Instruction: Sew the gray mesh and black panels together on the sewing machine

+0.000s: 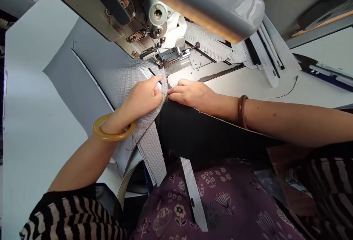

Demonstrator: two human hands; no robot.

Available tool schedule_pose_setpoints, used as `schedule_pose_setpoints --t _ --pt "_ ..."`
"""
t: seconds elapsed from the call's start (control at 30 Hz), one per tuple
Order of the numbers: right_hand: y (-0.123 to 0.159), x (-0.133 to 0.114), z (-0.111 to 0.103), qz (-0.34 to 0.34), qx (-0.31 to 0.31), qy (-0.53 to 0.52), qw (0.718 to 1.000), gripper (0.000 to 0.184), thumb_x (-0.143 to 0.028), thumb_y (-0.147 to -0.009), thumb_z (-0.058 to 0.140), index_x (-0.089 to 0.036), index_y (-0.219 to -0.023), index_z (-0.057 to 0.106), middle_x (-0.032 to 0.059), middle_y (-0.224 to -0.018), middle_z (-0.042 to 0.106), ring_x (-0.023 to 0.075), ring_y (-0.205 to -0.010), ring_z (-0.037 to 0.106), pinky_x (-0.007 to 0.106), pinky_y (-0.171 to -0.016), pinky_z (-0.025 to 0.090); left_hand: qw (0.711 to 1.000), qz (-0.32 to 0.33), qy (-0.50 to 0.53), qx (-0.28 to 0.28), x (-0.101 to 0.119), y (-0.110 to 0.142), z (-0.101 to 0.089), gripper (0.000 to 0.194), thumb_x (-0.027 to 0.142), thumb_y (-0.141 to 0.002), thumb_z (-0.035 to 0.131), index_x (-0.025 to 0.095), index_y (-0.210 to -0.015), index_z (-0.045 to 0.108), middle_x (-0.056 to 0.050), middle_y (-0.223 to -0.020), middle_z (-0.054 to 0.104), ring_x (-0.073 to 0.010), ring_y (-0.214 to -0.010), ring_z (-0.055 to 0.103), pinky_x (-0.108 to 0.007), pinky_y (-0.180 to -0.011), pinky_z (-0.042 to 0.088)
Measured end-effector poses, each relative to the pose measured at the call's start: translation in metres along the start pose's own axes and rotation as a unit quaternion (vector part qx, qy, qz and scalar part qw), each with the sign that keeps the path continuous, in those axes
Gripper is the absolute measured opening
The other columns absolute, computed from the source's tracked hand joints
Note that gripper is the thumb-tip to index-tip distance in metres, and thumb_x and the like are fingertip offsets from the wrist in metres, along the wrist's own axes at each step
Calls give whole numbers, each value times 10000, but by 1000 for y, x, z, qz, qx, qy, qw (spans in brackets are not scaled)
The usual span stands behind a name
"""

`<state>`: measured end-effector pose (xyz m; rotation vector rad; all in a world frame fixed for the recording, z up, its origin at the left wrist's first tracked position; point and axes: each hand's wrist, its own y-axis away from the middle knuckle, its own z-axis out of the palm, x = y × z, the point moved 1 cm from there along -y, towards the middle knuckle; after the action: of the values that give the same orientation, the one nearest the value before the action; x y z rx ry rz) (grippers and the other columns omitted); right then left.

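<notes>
A sewing machine (129, 15) fills the upper middle of the frame, its lamp housing (212, 4) jutting right and hiding part of the white surface (33, 129) behind. More cut pieces (264, 56) lie at upper right. The grey perforated fabric (110, 74) spreads from centre to left, a strip (193, 192) trailing to the lap. The left hand (143, 98) presses it flat; the right hand (190, 93) apparently pinches its seam edge, grip narrow, just below the presser foot (160, 62).
</notes>
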<state>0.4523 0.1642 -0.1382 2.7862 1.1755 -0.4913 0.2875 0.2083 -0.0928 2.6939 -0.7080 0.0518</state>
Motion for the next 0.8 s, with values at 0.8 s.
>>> schedule_pose_setpoints --t 0.8 --pt "-6 -6 -22 91 -191 120 970 440 -83 -959 289 -194 -1143 672 83 -1271 676 184 -873 663 297 -530 230 977 141 -50 155 -10 -7 25 294 134 -876 416 119 -944 702 -133 -1019 671 -267 -980 606 -409 -892 498"
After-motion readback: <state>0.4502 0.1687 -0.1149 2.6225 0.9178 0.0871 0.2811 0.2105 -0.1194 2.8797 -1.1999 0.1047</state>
